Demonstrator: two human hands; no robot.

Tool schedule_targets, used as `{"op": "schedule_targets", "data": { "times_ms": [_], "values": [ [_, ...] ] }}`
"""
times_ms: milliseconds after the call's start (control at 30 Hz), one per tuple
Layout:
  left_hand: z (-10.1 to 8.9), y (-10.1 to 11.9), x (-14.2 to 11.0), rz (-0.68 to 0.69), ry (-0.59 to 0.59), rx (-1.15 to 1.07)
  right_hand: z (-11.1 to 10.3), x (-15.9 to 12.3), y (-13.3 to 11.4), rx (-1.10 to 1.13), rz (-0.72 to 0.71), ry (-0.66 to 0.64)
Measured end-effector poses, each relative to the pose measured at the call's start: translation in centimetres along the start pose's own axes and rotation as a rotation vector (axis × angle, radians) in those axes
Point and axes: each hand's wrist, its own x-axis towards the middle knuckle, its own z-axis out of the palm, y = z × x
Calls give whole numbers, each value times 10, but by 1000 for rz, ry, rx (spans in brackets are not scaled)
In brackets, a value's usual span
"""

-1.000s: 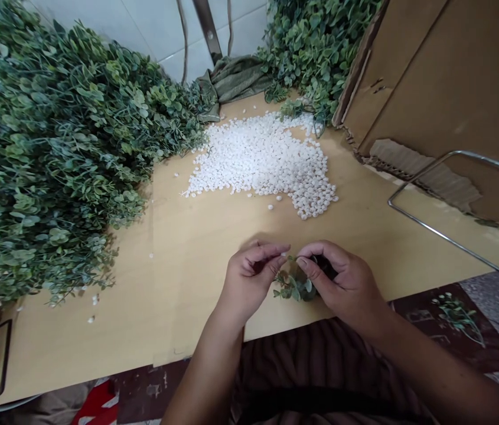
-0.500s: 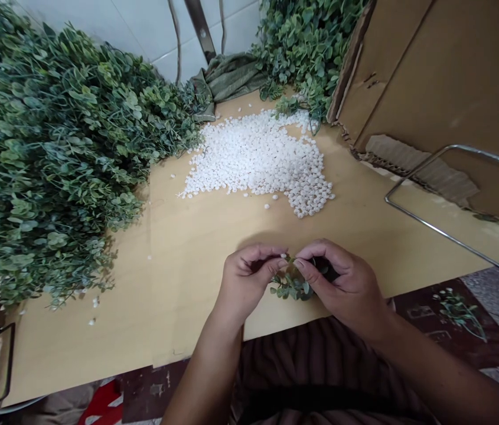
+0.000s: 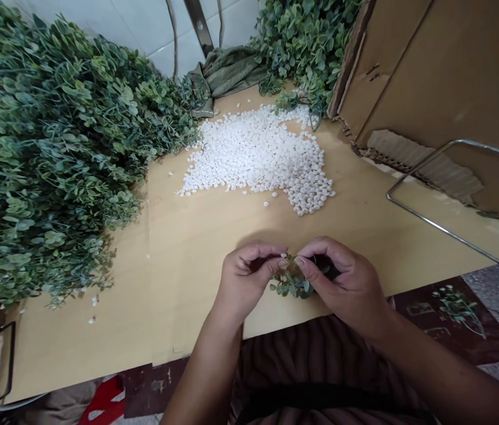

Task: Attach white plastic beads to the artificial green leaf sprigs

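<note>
Over the tabletop (image 3: 196,248), the left hand (image 3: 241,278) seems to pinch a small white bead (image 3: 283,255) and the right hand (image 3: 347,284) pinches a leafy sprig (image 3: 292,286) between both hands, so the bead could slip down if this narrow grip presses unevenly.

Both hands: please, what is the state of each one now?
Left hand: closed, fingertips pinching a white piece.
Right hand: closed, thumb and finger pinching the sprig.

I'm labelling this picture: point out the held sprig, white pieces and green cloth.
Held sprig (image 3: 294,287), head view: on its lower leaves.
White pieces (image 3: 260,152), head view: middle of the pile.
Green cloth (image 3: 234,72), head view: on its middle folds.
</note>
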Motion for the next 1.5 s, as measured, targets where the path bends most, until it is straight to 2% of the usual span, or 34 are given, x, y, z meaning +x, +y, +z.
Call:
{"op": "schedule_targets", "data": {
  "times_ms": [633, 1067, 1500],
  "values": [
    [-1, -2, 0, -3, -67, 5, 0, 1, 0, 11, -3, -24],
    [-2, 0, 1, -30, -26, -43, -3, 3, 3, 7, -34, -92],
    [-3, 0, 0, -7, -33, -5, -4, 2, 3, 54, -29, -46]
  ]
}}
